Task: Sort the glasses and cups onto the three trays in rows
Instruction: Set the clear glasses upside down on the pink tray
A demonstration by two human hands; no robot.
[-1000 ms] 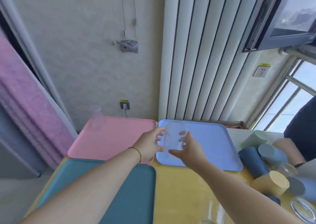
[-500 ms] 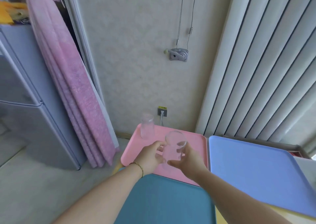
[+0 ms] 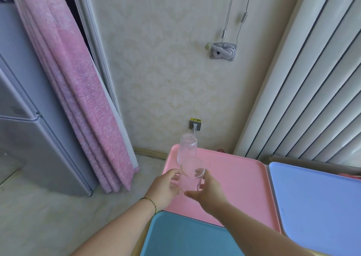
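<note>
Head view: the left hand and right hand curl around a clear glass. It has moved from the blue tray to the pink tray, just beside a standing glass, likely starting a row.

Both your forearms reach forward, bare, and converge on the glass. Your left hand is at the glass's left side, back of the hand up, fingers curled against its wall; a thin bangle circles that wrist. Your right hand holds the glass's right side, thumb stretched across its lower front towards your left hand, fingers wrapped round near the rim.
</note>
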